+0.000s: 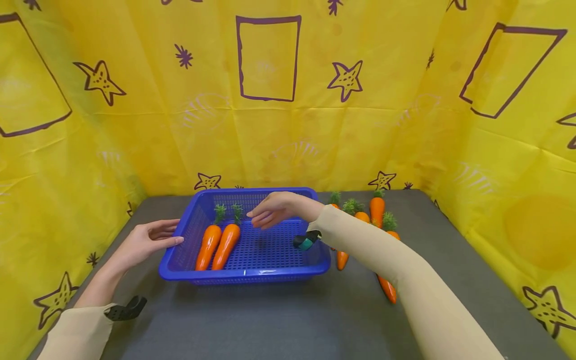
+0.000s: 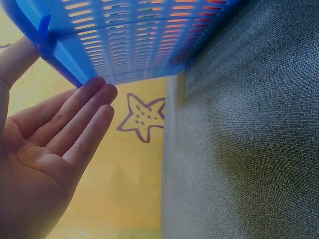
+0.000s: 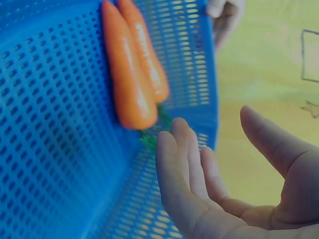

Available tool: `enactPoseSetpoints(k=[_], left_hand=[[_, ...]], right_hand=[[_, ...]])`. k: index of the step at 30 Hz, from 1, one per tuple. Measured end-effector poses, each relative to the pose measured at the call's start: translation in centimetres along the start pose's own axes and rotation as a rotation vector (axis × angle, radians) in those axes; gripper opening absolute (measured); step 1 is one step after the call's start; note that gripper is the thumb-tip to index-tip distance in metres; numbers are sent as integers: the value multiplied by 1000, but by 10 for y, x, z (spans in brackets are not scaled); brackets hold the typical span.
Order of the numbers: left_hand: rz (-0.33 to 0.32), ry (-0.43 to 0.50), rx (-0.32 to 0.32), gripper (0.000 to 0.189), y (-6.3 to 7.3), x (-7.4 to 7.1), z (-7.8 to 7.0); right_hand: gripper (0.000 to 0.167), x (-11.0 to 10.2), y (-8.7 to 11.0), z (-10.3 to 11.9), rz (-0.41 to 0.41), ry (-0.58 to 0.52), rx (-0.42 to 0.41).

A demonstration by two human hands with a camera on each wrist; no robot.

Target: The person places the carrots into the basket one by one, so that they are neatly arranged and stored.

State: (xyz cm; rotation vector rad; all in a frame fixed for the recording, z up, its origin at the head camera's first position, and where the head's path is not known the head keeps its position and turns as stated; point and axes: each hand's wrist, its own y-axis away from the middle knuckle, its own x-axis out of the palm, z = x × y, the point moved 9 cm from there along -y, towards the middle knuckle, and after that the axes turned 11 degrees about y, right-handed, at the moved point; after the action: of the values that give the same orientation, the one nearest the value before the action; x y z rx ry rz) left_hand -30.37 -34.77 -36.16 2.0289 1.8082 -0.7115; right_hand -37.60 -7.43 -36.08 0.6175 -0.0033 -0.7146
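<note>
A blue plastic basket point(image 1: 245, 273) with slotted walls stands on the grey table. Two orange carrots point(image 1: 227, 246) with green tops lie side by side in its left part. At the basket's left rim my left hand point(image 1: 141, 243) holds on, thumb over the edge and fingers against the outside, as the left wrist view shows. Over the basket hovers my right hand point(image 1: 276, 207), to the right of the carrot tops. Its fingers are loosely bent with nothing between them; the right wrist view shows thumb and fingers point(image 3: 172, 174) spread apart near the green tops.
Several more carrots point(image 1: 377, 210) lie on the table point(image 1: 252, 320) right of the basket, partly hidden by the right forearm. Yellow cloth walls point(image 1: 279, 140) with drawn stars and frames enclose the table at the back and both sides.
</note>
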Motion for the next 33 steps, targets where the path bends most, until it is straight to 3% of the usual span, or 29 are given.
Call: enactPoseSetpoints(k=[16, 21, 33], left_hand=[[7, -8, -19, 64, 1, 1, 0], [9, -2, -21, 63, 2, 1, 1], [8, 7, -11, 62, 2, 2, 1]], right_hand=[[44, -48, 74, 7, -28, 136, -127], [39, -65, 93, 0, -53, 136, -143], [46, -110, 134, -27, -125, 98, -137]])
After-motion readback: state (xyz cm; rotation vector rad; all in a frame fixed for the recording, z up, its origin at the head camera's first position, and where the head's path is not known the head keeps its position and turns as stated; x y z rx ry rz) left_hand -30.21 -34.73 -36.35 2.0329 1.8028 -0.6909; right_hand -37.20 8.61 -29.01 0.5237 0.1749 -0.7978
